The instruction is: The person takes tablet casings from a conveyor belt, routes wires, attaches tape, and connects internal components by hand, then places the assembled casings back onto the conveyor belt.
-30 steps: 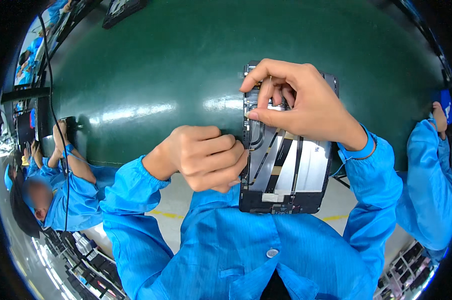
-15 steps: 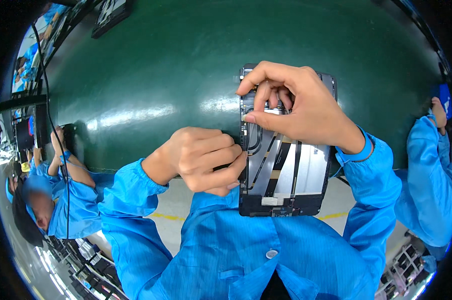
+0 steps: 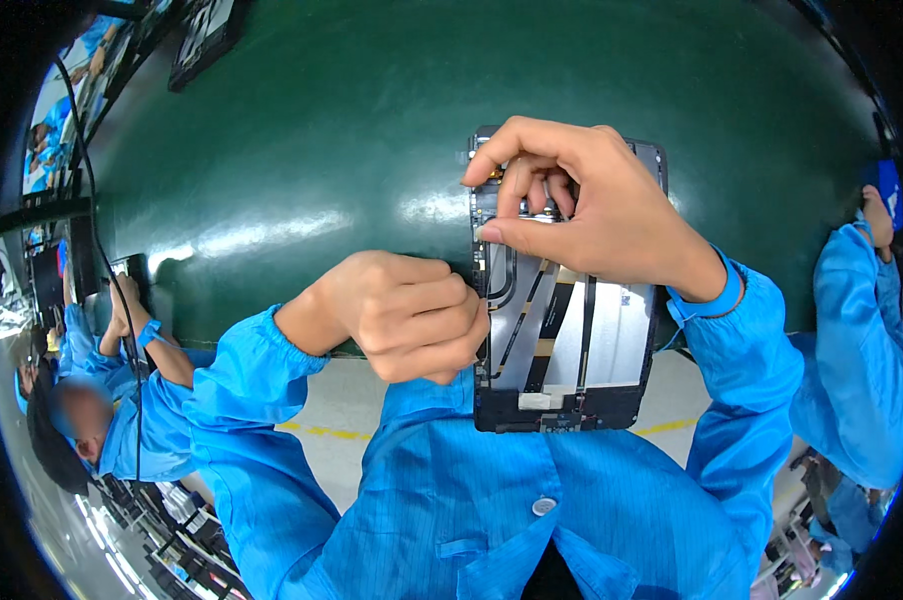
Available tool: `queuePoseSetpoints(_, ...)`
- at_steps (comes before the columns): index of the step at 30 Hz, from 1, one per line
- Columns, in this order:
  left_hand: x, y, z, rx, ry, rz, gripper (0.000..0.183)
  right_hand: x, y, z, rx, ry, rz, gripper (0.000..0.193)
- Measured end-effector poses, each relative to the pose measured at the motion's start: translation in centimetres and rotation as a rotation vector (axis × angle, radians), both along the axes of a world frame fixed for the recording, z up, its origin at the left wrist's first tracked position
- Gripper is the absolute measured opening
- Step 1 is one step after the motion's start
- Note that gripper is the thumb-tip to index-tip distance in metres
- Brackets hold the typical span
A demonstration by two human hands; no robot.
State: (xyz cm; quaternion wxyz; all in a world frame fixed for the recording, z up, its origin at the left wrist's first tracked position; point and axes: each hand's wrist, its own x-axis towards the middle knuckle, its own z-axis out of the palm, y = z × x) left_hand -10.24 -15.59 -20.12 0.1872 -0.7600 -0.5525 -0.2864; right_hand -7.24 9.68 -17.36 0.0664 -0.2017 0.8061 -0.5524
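Observation:
An opened tablet (image 3: pixel 612 350) stands upright in my view over the table's near edge, its inside showing a silvery plate, dark ribbon cables and black borders. My right hand (image 3: pixel 602 205) reaches across its upper part from the right. The index fingertip and thumb of that hand rest at the tablet's left edge, and its other fingers are curled over the inner parts. Against the lower left edge sits my left hand (image 3: pixel 402 315), closed with the fingers bent in. What its fingertips pinch, if anything, is hidden.
The green table (image 3: pixel 302 130) spreads beyond the tablet. A dark flat device (image 3: pixel 207 40) lies at the far left, and a black cable (image 3: pixel 97 200) hangs nearby. Co-workers in blue sit left (image 3: pixel 147 420) and right (image 3: pixel 857 350).
The tablet and both hands appear slightly farther left, with the grip much the same. The left co-worker's hands and arms have shifted a little.

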Motion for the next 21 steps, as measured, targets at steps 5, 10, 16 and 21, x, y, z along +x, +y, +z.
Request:
queuePoseSetpoints(5, -0.2, 0.0, -0.1, 0.007, -0.029, 0.053, 0.019, 0.0, 0.1, -0.4, -0.013, 0.004, -0.005, 0.032)
queuePoseSetpoints(10, -0.6, -0.4, -0.2, 0.029, -0.014, 0.128, 0.020, -0.2, -0.2, 0.0, -0.013, 0.003, -0.033, 0.030)
queuePoseSetpoints(16, -1.3, -0.5, 0.2, -0.036, -0.016, 0.116, 0.023, -0.6, 0.0, -0.1, -0.036, -0.025, -0.045, 0.031)
queuePoseSetpoints(21, -2.1, -0.5, -0.1, -0.042, -0.064, 0.064, 0.025, -0.5, 0.0, -0.3, -0.149, -0.121, -0.067, 0.034)
